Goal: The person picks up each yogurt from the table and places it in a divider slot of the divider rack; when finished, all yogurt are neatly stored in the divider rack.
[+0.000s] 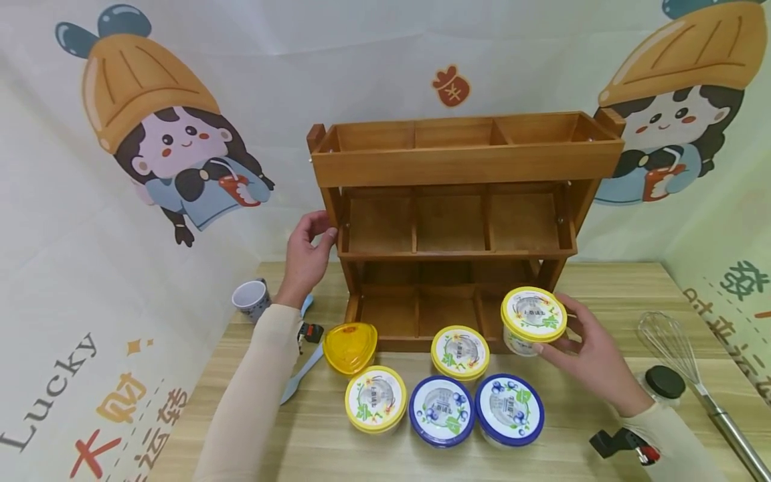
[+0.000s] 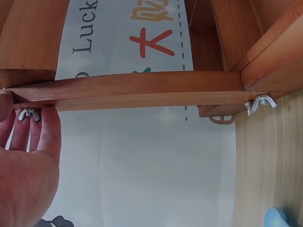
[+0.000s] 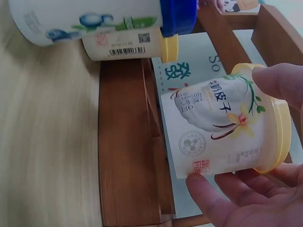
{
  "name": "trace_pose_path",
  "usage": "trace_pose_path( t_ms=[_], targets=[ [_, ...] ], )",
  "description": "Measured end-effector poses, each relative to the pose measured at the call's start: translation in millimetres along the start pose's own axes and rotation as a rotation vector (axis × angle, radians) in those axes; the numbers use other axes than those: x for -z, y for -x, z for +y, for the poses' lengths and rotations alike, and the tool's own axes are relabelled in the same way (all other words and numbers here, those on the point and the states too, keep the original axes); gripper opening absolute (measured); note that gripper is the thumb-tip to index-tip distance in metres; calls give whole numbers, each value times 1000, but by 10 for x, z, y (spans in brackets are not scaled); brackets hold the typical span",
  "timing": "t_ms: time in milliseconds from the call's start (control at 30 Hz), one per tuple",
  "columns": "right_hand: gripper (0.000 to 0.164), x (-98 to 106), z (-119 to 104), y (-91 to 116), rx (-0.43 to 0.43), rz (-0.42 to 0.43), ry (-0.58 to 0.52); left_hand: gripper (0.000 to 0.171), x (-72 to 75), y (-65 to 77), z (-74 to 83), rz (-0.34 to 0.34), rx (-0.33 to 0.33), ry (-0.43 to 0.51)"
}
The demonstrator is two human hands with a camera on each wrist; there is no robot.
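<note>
My left hand [image 1: 307, 260] grips the left side of a three-tier wooden shelf [image 1: 470, 167]. In the left wrist view, its fingers wrap the side post [image 2: 142, 92] beside a wing nut [image 2: 29, 113]. My right hand [image 1: 596, 358] holds a yellow-lidded tub [image 1: 534, 316] in front of the lowest tier's right end. The right wrist view shows the thumb near the rim and fingers on the side of this printed white tub [image 3: 218, 123]. Two more yellow-lidded tubs [image 1: 460, 351] and two blue-lidded tubs [image 1: 509, 410] stand in front of the shelf.
A translucent yellow box [image 1: 350, 348] stands left of the tubs, close to a light-blue utensil [image 1: 304, 373]. The mug [image 1: 251, 298] is at far left. On the right are a whisk [image 1: 680, 355] and a black-lidded jar [image 1: 664, 383]. A printed cloth [image 1: 385, 67] hangs behind.
</note>
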State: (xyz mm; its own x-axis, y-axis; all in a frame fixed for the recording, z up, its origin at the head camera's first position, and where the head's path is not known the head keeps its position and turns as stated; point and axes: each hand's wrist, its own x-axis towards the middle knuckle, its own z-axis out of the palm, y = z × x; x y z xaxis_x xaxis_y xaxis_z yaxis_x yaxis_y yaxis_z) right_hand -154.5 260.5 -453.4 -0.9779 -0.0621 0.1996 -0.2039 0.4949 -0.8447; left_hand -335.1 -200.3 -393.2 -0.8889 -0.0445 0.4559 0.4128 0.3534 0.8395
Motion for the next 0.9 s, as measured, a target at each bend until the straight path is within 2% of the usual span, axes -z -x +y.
trace_pose_path(
  t_ms=[267,500,900],
  targets=[
    [98,-123,115,-212,53,56,-20,35,-32,-3,7,5,-5,3],
    [97,-250,230,-373,67,89,39,35,-24,9,-22,9,-6,8],
    [95,-397,321,-488,3,64,100,34,-37,15,-24,18,-23,13]
  ],
)
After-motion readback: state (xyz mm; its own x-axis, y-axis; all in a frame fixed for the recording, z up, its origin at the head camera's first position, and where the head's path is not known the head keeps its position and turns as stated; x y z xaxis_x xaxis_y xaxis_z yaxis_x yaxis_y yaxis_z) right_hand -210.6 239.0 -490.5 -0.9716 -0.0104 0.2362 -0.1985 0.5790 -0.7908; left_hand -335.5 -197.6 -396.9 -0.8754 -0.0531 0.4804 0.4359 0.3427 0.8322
